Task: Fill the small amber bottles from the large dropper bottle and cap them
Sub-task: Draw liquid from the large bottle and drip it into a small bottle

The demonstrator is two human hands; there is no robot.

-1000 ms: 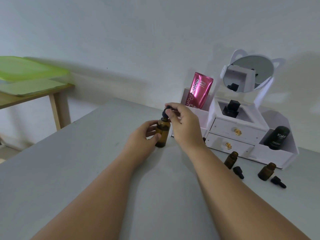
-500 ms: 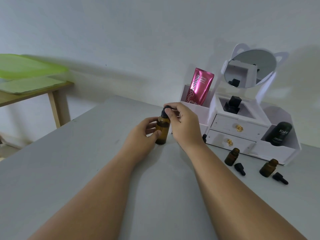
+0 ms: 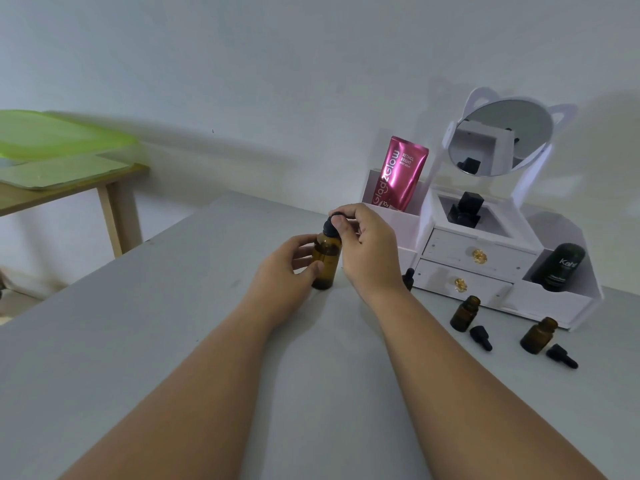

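1. Two hands on 1 big bottle (image 3: 323,263), which stands upright on the table (image 3: 138,341) towards its far edge.
2. Left hand (image 3: 284,271): fingers and thumb curled round the bottle's amber body.
3. Right hand (image 3: 369,247): thumb and fingertips pinch the black cap (image 3: 329,226) on the bottle's neck.
4. 2 small bottles (image 3: 465,313), (image 3: 538,335), upright and uncapped, towards the table's right edge, just in front of the organizer (image 3: 485,268).
5. 2 droppers (image 3: 481,337), (image 3: 561,356) lie flat, one just beside each small bottle.
6. 1 more black piece (image 3: 409,277) by the organizer's front left corner, partly hidden behind the right wrist; can't tell what it is.
7. Organizer sits at the far right corner: 2 drawers, 1 mirror (image 3: 500,136), 1 pink tube (image 3: 398,174), 1 black bottle (image 3: 561,266).
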